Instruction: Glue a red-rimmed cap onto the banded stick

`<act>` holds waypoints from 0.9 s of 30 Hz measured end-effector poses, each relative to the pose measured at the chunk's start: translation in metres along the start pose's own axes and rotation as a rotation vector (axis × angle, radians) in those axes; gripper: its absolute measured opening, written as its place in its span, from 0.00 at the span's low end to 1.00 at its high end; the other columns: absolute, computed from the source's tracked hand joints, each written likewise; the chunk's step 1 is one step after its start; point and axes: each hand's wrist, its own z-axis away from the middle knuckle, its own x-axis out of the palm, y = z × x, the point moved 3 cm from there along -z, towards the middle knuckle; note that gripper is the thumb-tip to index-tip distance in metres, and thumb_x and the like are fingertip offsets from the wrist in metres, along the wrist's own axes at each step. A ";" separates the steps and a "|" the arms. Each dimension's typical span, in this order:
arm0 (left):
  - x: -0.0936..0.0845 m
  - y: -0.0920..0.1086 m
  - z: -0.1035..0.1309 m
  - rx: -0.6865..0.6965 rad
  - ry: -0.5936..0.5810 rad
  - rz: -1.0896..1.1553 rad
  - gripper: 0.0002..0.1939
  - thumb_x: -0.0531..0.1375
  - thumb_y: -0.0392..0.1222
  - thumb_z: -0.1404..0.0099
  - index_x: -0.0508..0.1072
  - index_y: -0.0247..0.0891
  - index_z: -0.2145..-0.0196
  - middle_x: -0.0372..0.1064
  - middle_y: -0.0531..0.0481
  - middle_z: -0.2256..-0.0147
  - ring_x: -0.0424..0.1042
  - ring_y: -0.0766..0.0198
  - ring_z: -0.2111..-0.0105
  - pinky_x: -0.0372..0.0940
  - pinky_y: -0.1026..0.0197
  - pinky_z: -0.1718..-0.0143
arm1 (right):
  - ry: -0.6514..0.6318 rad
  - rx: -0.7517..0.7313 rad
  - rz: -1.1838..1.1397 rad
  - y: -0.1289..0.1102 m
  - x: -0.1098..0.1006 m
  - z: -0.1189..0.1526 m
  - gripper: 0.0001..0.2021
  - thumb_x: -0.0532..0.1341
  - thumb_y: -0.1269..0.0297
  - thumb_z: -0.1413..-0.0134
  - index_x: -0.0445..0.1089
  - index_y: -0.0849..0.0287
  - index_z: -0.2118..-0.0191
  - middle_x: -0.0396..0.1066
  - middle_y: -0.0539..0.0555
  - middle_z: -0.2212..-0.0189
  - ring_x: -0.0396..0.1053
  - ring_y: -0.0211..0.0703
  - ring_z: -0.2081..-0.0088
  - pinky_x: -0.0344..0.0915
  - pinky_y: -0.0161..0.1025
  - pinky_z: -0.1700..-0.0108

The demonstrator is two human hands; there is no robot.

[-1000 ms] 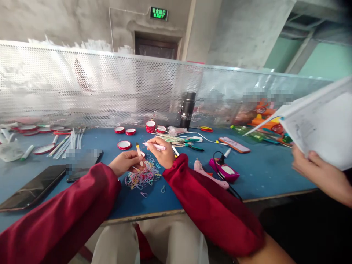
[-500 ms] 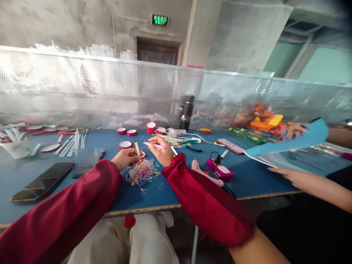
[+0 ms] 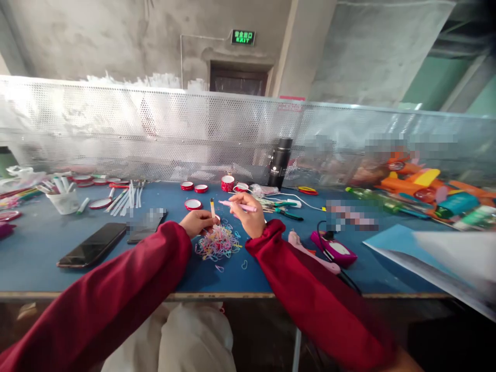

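My left hand (image 3: 199, 222) pinches a small upright stick (image 3: 212, 208) with a yellowish body and a dark tip. In my right hand (image 3: 248, 212) is a pink pen (image 3: 238, 205), its tip pointing left toward the stick; a small gap shows between them. Below both hands lies a heap of pastel plastic clips (image 3: 218, 244), with a couple of loose ones nearer the table edge. A round red-rimmed lid (image 3: 193, 204) rests just behind my left hand. Something small and round by my left fingertips is partly hidden.
Two dark phones (image 3: 93, 245) lie left of my left sleeve. A cup of pens (image 3: 64, 200) stands farther left. Behind are red tins (image 3: 227, 182) and a black bottle (image 3: 281, 164). At right are pliers (image 3: 289, 213), a purple device (image 3: 334, 249) and blue sheets (image 3: 403, 248).
The view has swung left, so things appear farther right. At right, the blue sheets are now lower, and the other person's hands are no longer visible. My hands keep their holds.
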 end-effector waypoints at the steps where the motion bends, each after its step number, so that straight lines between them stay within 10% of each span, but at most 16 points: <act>1: 0.000 0.000 0.000 0.000 0.001 -0.001 0.19 0.68 0.51 0.51 0.75 0.33 0.69 0.67 0.53 0.79 0.67 0.69 0.78 0.55 0.68 0.81 | 0.003 -0.005 -0.012 -0.001 0.000 0.000 0.07 0.61 0.59 0.45 0.69 0.56 0.63 0.69 0.48 0.74 0.67 0.38 0.72 0.63 0.35 0.70; 27: 0.001 0.002 0.002 0.066 0.008 -0.093 0.20 0.69 0.52 0.54 0.69 0.34 0.76 0.68 0.52 0.82 0.66 0.69 0.82 0.56 0.67 0.80 | -0.085 -0.108 0.151 -0.003 0.011 0.001 0.07 0.60 0.61 0.46 0.71 0.58 0.69 0.70 0.49 0.75 0.66 0.37 0.73 0.61 0.34 0.70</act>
